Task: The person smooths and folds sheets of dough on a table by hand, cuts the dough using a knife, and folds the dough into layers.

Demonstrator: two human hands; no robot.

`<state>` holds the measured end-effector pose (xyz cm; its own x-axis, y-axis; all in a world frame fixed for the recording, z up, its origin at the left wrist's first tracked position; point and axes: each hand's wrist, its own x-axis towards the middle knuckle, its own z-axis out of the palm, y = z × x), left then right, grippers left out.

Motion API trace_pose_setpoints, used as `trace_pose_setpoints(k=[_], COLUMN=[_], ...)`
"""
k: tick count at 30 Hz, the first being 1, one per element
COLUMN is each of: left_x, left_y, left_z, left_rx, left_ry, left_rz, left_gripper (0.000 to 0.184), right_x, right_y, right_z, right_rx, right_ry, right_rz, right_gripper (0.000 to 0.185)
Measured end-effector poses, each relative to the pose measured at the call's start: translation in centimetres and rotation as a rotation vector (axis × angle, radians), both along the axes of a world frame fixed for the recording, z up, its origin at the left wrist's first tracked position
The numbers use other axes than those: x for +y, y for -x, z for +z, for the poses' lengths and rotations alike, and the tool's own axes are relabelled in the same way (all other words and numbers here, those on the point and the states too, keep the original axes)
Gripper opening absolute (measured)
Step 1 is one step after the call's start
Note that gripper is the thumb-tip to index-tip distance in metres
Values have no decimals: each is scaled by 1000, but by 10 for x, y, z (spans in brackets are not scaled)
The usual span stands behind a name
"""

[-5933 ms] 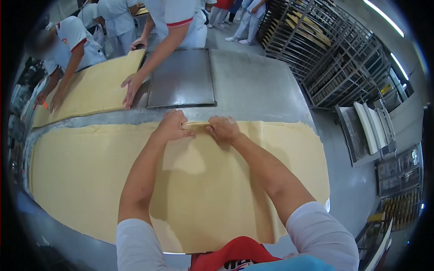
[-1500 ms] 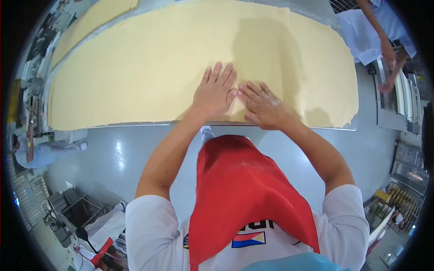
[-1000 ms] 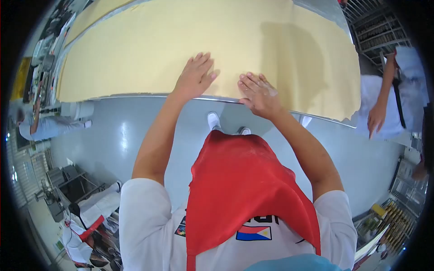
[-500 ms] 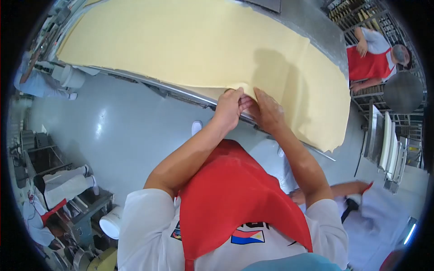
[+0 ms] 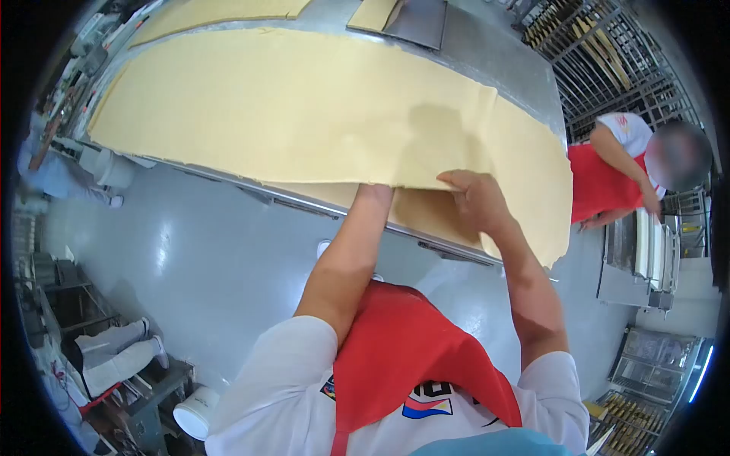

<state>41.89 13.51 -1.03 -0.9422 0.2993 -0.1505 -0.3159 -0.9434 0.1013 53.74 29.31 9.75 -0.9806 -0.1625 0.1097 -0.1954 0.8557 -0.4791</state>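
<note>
A long, pale yellow dough sheet [image 5: 304,106] covers much of the metal table in the head view. Its near edge is lifted off the surface, and a shadowed gap shows beneath. Into that gap goes my left hand [image 5: 376,193]; only the wrist shows and its fingers are hidden under the dough. My right hand [image 5: 480,199] pinches the raised edge a little further right, thumb below and fingers on top. Right of it, the sheet droops over the table's near side.
More dough [image 5: 220,17] lies at the far left, and a dark tray [image 5: 414,23] sits at the back. A co-worker in a red apron [image 5: 604,182] stands at the table's right end, by racks [image 5: 608,53]. A white bucket [image 5: 196,410] is on the floor at lower left.
My left hand has gone from the edge to underneath the sheet. My right hand has shifted right, and the edge is lifted higher and wider. The co-worker at right has turned and moved nearer.
</note>
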Motion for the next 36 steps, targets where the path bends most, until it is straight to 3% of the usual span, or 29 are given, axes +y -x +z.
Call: trace_pose_setpoints(k=[14,36], left_x=[-12,3], left_y=[5,9], left_z=[-13,-17], left_rx=[50,64], left_ry=[52,44], left_rz=[5,-34], left_gripper=[55,59], right_x=[-4,-6], right_y=[-27,-23], right_z=[-43,-36], right_rx=[53,103], right_ry=[8,-49], right_rz=[18,51], right_gripper=[32,37])
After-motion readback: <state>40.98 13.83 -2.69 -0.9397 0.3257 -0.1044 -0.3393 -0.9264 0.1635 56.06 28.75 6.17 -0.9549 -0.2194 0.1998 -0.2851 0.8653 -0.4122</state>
